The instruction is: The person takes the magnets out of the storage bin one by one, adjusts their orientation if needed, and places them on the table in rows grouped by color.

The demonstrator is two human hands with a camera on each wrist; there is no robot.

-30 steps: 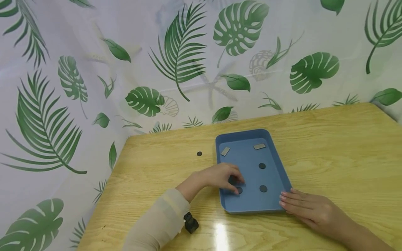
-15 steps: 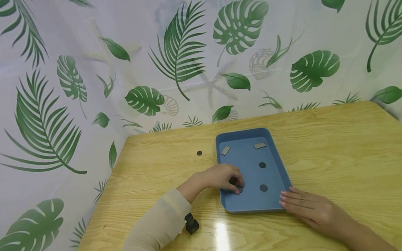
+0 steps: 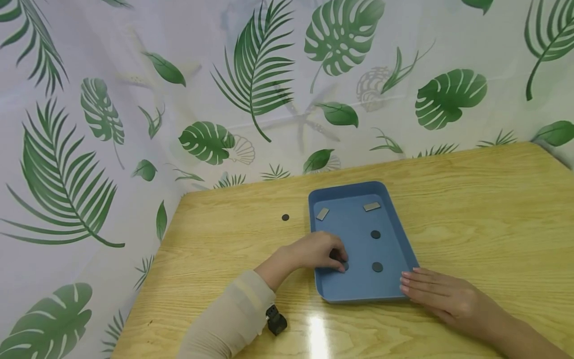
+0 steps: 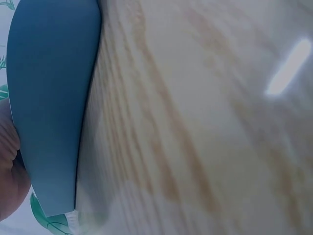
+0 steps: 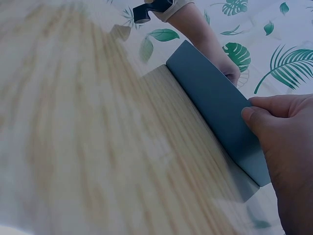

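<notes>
In the head view my left hand point(image 3: 319, 250) reaches over the near left side of a blue rectangular tray point(image 3: 358, 291). Its thumb and fingers pinch a dark grey round disc point(image 3: 346, 267), partly hidden by them, low over the tray floor. My right hand point(image 3: 450, 301) holds the tray's near right corner, fingertips over the rim; in the right wrist view the thumb sits at the outer side of the wall point(image 5: 210, 103). The left wrist view shows mainly the tray's outer wall point(image 4: 54, 98), with part of the left hand point(image 4: 11, 171) behind it.
Two more dark discs lie in the tray, one disc point(image 3: 375, 234) behind the other disc point(image 3: 377, 267). Two grey rectangular plates, a left plate point(image 3: 322, 214) and a right plate point(image 3: 371, 206), lie farther back. A small dark disc point(image 3: 285, 217) sits on the wooden table point(image 3: 215, 239).
My left thumb and fingers have closed in on the disc, and the hand has shifted slightly away from me with it. My right hand has kept its place at the tray's corner.
</notes>
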